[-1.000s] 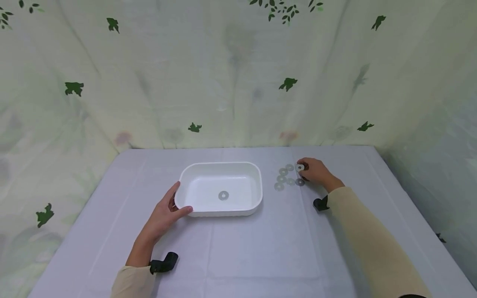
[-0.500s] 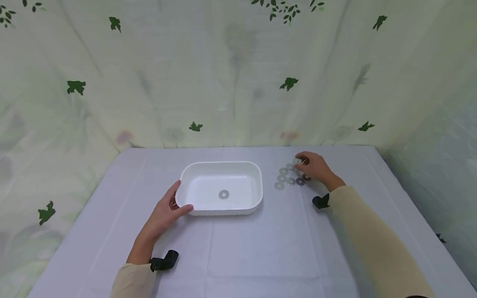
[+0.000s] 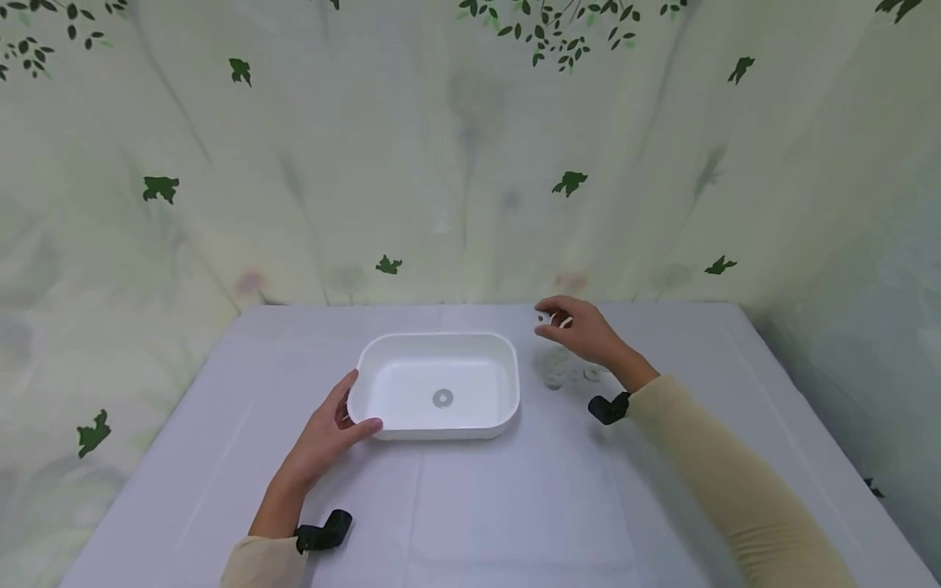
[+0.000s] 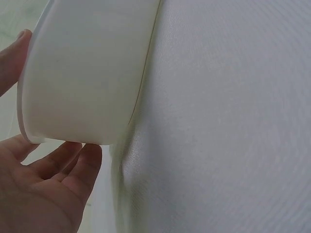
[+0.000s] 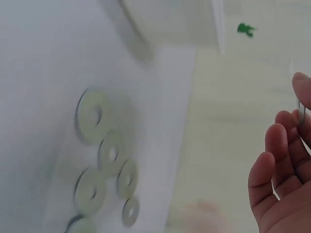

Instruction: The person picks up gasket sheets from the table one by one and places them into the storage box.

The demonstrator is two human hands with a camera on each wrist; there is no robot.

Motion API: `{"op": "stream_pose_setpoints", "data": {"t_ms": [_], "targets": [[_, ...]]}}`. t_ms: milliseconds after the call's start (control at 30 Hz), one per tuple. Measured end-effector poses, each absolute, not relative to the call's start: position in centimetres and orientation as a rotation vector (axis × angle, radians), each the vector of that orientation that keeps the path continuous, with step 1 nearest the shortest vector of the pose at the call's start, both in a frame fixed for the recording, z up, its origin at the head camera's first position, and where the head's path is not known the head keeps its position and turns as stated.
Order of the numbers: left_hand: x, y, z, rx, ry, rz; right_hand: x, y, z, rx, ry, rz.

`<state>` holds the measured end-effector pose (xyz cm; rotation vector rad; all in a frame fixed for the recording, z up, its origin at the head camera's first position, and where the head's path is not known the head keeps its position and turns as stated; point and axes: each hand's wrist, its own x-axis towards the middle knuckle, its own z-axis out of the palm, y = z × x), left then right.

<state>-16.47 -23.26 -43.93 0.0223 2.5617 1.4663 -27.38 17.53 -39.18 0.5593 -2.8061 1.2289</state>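
Note:
My left hand (image 3: pixel 319 441) grips the near left corner of a white rectangular tray (image 3: pixel 434 434), thumb at the front rim and fingers along the left end. In the left wrist view the fingertips touch the wall of the tray (image 4: pixel 82 73). One flat metal washer (image 3: pixel 443 398) lies inside on the tray's floor. Beyond the tray's right end, my right hand (image 3: pixel 590 336) is raised above the table, pinching another washer (image 3: pixel 543 318) between thumb and fingers; the right wrist view shows this washer (image 5: pixel 301 114) edge-on. Several loose washers (image 5: pixel 92 116) lie below it, partly hidden in the head view.
A white cloth (image 3: pixel 500 514) covers the table. Behind it hangs a pale curtain (image 3: pixel 412 163) with green leaf prints, meeting the table's far edge. Black wrist cameras, one on the left wrist (image 3: pixel 325 531) and one on the right (image 3: pixel 608 408), stick out near the cloth.
My right hand has lifted the pinched washer off the group and moved it left, towards the tray. My left hand keeps its hold on the tray. The head view has tilted slightly up.

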Motion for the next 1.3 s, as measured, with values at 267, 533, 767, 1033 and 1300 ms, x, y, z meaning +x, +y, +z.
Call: {"op": "stream_pose_setpoints", "data": {"t_ms": [267,533,767,1033,1300], "targets": [[-16.3,-23.3,-44.1,0.021,2.57,1.466,-26.4,14.1,-37.4,0.737,-2.816,1.255],[-16.4,-23.2,-44.1,0.013,2.563,1.472,-25.8,12.1,-36.0,0.875,-2.801,1.332],[-16.4,-23.2,-44.0,0.008,2.57,1.463,-25.6,10.2,-35.4,0.974,-2.83,1.363],[-16.7,-23.0,-44.2,0.019,2.565,1.473,-25.7,9.3,-36.1,1.056,-2.79,1.358],[-16.3,-23.3,-44.1,0.024,2.568,1.482,-25.4,8.6,-36.5,1.109,-2.76,1.376]]}}
